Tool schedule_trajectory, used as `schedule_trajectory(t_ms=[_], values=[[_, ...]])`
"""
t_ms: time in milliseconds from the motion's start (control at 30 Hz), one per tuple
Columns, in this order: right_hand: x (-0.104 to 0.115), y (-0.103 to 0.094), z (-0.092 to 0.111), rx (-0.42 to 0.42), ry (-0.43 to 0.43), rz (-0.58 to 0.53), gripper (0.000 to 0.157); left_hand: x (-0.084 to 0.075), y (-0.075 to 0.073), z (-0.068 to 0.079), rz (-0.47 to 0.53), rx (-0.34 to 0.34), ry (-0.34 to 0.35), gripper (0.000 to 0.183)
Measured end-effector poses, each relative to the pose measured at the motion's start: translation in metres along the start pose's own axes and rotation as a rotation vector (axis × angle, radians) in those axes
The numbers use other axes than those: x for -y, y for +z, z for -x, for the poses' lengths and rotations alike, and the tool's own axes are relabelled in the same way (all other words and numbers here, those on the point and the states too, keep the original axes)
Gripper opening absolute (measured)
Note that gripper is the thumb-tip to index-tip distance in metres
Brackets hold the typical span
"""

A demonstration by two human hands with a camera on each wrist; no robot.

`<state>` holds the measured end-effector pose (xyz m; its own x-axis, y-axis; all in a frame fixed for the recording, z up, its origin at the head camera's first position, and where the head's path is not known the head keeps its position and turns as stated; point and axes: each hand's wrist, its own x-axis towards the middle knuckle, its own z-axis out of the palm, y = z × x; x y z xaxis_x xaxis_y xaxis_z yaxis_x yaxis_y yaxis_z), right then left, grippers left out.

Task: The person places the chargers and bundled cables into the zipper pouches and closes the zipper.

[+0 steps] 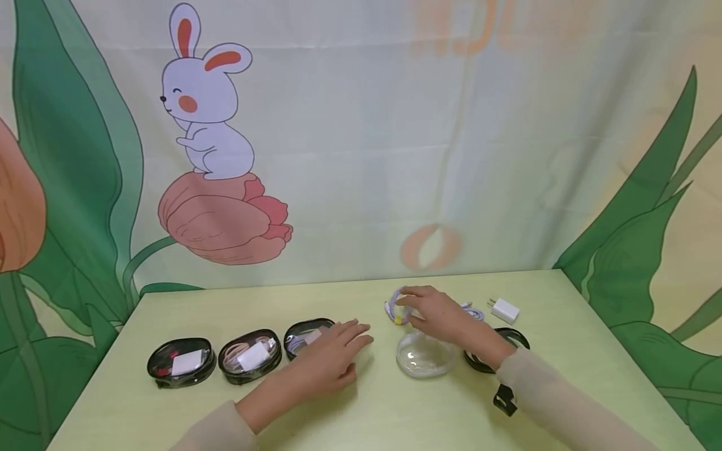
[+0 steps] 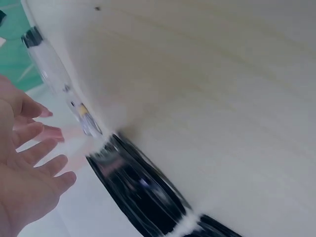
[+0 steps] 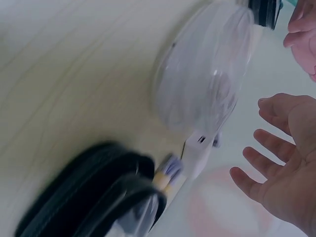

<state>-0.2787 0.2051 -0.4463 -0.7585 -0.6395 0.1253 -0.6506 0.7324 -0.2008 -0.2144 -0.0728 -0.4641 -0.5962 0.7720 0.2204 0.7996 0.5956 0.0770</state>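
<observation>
My left hand hovers beside and partly in front of a small clear-topped pouch with black edging, fingers spread and holding nothing. In the left wrist view the same hand has loose, parted fingers. My right hand is above a clear oval pouch, its fingertips close to a coiled lilac cable with a yellow tie. The right wrist view shows that hand with nothing in the palm, apart from the clear pouch.
Two more black-edged pouches with white blocks and cables inside stand on the left. A white plug adapter and another lilac cable lie at the back right. Near my right forearm are a black-edged pouch and a black strap.
</observation>
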Motion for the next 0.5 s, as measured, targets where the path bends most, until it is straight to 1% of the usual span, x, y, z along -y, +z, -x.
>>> schedule_trajectory(t_ms=[67,233,333,500], values=[[-0.004,-0.002,0.002,0.006,0.0,0.012,0.034,-0.005,0.001,-0.007,-0.003,0.025,0.021,0.05],[-0.012,-0.004,0.004,0.022,0.003,0.027,0.034,-0.018,0.008,-0.028,-0.063,0.086,0.102,0.054],[-0.016,-0.004,0.003,0.02,-0.003,0.033,0.034,-0.025,0.015,-0.04,-0.092,0.106,0.151,0.057],[-0.02,-0.003,0.0,0.03,-0.024,0.053,0.033,-0.034,0.024,-0.054,-0.092,0.126,0.208,0.06]])
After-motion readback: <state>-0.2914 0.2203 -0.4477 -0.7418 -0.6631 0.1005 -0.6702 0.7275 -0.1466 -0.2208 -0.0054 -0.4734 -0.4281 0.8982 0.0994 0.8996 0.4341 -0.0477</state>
